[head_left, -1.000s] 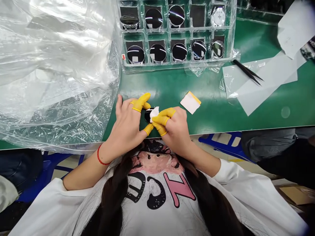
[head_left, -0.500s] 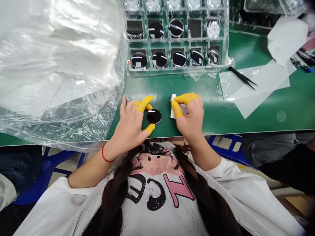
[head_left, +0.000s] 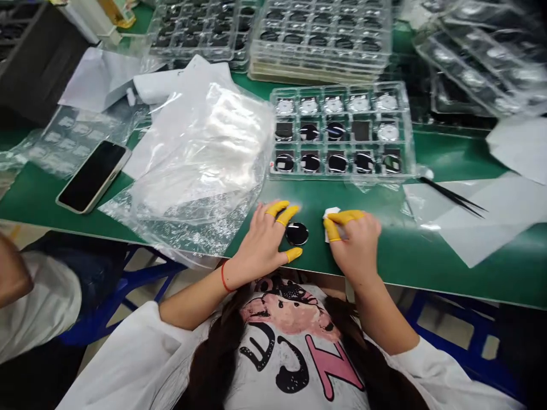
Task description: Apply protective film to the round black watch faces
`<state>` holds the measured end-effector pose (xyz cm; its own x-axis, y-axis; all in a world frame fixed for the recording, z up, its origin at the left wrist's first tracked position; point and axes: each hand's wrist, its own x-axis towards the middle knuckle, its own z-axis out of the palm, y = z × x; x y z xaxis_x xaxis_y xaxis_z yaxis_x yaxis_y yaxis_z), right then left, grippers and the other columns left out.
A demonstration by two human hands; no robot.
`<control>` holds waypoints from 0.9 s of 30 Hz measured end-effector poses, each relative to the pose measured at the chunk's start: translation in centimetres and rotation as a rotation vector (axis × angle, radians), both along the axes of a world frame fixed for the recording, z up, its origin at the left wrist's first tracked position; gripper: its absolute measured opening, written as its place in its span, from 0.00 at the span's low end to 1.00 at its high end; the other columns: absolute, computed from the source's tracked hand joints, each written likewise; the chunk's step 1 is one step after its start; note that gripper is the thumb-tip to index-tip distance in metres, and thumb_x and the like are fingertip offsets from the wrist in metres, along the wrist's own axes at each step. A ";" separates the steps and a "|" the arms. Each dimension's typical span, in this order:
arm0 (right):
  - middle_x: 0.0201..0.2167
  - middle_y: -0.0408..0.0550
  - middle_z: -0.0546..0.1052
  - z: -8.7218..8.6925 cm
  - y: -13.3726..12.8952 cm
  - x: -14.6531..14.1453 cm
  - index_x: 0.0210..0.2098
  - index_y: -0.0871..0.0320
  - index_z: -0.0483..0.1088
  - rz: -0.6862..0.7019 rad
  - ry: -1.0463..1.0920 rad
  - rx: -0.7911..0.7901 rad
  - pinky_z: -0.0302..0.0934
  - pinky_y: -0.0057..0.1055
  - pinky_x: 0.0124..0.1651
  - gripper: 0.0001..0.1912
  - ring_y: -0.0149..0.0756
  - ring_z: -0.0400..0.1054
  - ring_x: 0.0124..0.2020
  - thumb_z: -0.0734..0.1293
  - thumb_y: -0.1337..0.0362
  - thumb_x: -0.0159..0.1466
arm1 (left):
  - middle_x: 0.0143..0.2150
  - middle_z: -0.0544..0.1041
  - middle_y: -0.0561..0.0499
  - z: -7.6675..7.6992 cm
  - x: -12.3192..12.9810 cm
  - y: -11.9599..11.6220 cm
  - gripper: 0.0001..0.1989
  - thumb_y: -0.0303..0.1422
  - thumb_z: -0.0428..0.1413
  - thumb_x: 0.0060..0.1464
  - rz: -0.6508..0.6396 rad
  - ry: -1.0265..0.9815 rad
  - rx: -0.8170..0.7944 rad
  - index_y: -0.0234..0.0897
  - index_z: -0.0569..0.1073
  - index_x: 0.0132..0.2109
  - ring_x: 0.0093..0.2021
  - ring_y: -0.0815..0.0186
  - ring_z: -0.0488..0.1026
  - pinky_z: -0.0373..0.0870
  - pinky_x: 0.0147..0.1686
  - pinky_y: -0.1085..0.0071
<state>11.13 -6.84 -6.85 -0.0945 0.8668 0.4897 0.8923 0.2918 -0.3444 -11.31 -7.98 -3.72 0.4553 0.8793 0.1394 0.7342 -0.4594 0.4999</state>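
A round black glass disc (head_left: 297, 233) with a shiny rim lies flat on the green table (head_left: 427, 256). My left hand (head_left: 267, 242) rests just left of it, open, with yellow finger cots on thumb and two fingers spread around the disc's left side; I cannot tell if they touch it. Right of the disc, my right hand (head_left: 354, 239) pinches a folded white wipe (head_left: 331, 213) between thumb and forefinger, both in yellow cots. Beyond the hands stands a clear compartment tray (head_left: 342, 177) holding more black discs and several pale round pieces.
Clear plastic bags (head_left: 205, 154) spread out at left, near a phone (head_left: 92, 176). Black tweezers (head_left: 453, 196) lie on white sheets (head_left: 474, 239) at right. Stacked trays (head_left: 316, 68) stand at the back. Another person's arm (head_left: 12, 267) shows at far left.
The camera view has shifted, so everything sits lower and further right, and more of the table's back and left shows. The left fingers are spread a little wider; the right hand keeps its wipe.
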 end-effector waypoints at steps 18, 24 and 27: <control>0.44 0.60 0.75 4.4 6.8 19.3 0.40 0.61 0.76 -0.571 -0.035 -0.365 0.57 0.44 0.53 0.08 0.50 0.64 0.49 0.66 0.67 0.63 | 0.67 0.64 0.37 -2.9 -1.2 1.1 0.33 0.47 0.47 0.65 0.020 0.074 0.089 0.42 0.48 0.71 0.70 0.41 0.60 0.49 0.70 0.34; 0.37 0.57 0.76 3.9 6.4 19.7 0.33 0.58 0.69 -0.615 0.060 -0.185 0.57 0.45 0.53 0.05 0.46 0.66 0.43 0.62 0.69 0.62 | 0.69 0.63 0.37 -3.1 -1.8 1.8 0.40 0.49 0.51 0.63 0.072 -0.120 -0.086 0.44 0.43 0.73 0.69 0.39 0.61 0.54 0.68 0.32; 0.32 0.53 0.74 3.5 6.2 20.0 0.33 0.55 0.65 -0.608 0.221 -0.106 0.61 0.43 0.44 0.03 0.46 0.67 0.37 0.61 0.65 0.59 | 0.71 0.61 0.42 1.3 -5.1 4.1 0.44 0.47 0.54 0.63 0.084 -0.353 -0.083 0.54 0.35 0.74 0.70 0.46 0.63 0.62 0.67 0.36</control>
<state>31.13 -0.60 -3.37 0.5207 0.7785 0.3503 0.7922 -0.2878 -0.5381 -16.42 -3.90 -2.43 0.3174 0.9267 0.2011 0.5437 -0.3516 0.7621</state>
